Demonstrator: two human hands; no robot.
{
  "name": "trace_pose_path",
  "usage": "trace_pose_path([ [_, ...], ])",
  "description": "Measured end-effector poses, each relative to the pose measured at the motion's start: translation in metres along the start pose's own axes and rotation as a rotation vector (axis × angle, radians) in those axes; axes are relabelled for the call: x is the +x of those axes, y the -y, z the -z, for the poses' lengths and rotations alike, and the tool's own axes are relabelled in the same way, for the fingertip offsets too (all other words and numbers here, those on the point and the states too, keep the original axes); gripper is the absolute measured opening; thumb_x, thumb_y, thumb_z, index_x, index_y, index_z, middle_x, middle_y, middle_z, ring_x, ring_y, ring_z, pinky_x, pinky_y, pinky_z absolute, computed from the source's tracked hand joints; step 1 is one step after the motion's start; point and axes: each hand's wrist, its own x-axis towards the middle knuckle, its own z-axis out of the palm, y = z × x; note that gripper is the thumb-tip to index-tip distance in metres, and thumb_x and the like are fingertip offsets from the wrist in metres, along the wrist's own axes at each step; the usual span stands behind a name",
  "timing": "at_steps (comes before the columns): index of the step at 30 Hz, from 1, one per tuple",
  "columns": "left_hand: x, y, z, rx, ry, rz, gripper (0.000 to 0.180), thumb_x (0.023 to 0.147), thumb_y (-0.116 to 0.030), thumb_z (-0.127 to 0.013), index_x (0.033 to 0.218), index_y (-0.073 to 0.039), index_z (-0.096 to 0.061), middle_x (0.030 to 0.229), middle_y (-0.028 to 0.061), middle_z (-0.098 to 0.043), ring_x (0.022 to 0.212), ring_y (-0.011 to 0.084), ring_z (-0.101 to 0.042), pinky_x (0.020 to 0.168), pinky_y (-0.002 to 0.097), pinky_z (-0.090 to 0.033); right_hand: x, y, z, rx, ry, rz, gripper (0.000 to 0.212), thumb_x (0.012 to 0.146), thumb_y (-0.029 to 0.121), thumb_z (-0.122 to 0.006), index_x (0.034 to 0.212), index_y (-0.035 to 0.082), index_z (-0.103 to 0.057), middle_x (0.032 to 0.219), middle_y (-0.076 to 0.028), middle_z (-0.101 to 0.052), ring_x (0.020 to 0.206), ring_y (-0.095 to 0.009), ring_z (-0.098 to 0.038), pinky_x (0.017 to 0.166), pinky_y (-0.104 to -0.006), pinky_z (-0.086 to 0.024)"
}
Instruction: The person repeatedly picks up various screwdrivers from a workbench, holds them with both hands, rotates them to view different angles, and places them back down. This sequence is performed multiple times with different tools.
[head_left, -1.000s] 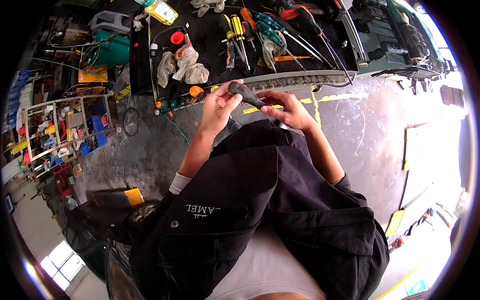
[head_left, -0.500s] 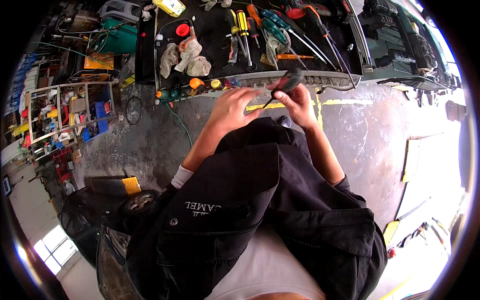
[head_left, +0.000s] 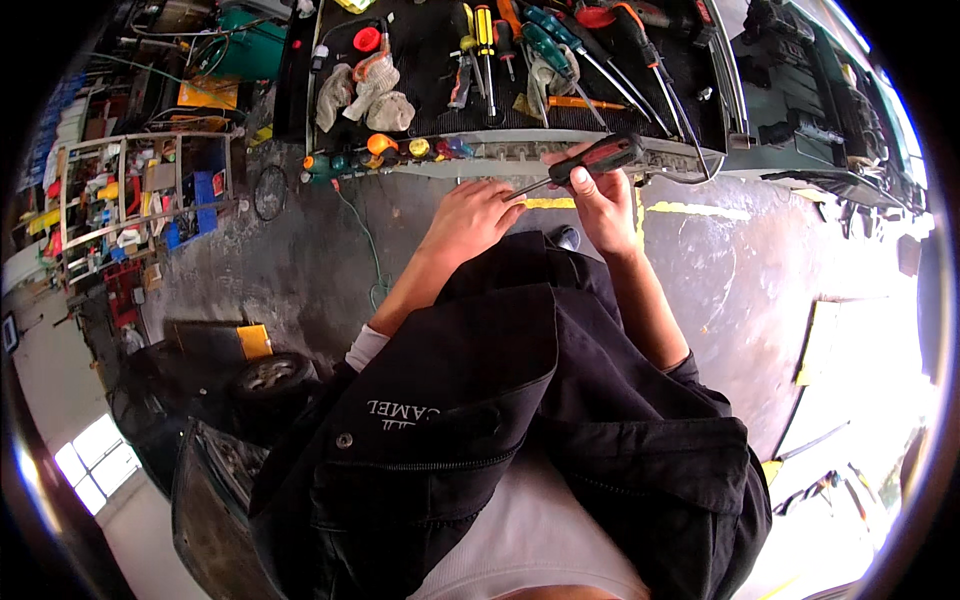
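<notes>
A screwdriver (head_left: 603,157) with a black and red handle lies across my right hand (head_left: 602,203), whose fingers and thumb close on the handle. Its thin metal shaft runs down to the left. The shaft's far end meets the fingertips of my left hand (head_left: 472,218), which are pinched together around it; the tip itself is hidden. Both hands are in front of the near edge of the tool cart (head_left: 520,137), above the floor. Several screwdrivers stand in a row along that edge, among them one with an orange handle (head_left: 380,144).
On the cart's black mat lie a yellow-handled screwdriver (head_left: 486,40), an orange-handled tool (head_left: 585,103), crumpled work gloves (head_left: 375,95) and a red cap (head_left: 367,40). A metal rack (head_left: 145,180) of parts stands left. A green cord (head_left: 368,240) trails over the floor.
The screwdriver has turned from steep to nearly level, its handle swinging right and its shaft now clearly showing. My left fingers have closed from spread to pinched at the shaft's end.
</notes>
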Motion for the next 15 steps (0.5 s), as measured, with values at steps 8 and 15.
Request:
trace_pose_path([
  [8, -0.016, -0.021, -0.017, 0.072, 0.018, 0.104, 0.020, 0.093, -0.026, -0.067, 0.096, -0.008, -0.074, 0.091, 0.0058, -0.072, 0.087, 0.0266, -0.070, 0.082, 0.0390, -0.054, -0.007, 0.007, 0.009, -0.119, 0.093, -0.097, 0.022, 0.100, 0.013, -0.064, 0.116, -0.002, -0.064, 0.115, -0.011, -0.070, 0.108, -0.018, -0.063, 0.098, -0.0355, -0.048],
  [15, -0.033, -0.033, -0.020, 0.090, 0.022, 0.248, 0.024, 0.094, -0.029, -0.065, 0.088, -0.007, -0.072, 0.085, 0.0085, -0.071, 0.082, 0.0286, -0.069, 0.075, 0.0409, -0.054, -0.007, 0.003, 0.006, -0.293, 0.227, -0.124, 0.025, 0.099, 0.013, -0.063, 0.118, -0.004, -0.059, 0.119, -0.016, -0.068, 0.108, -0.020, -0.062, 0.097, -0.0360, -0.049],
])
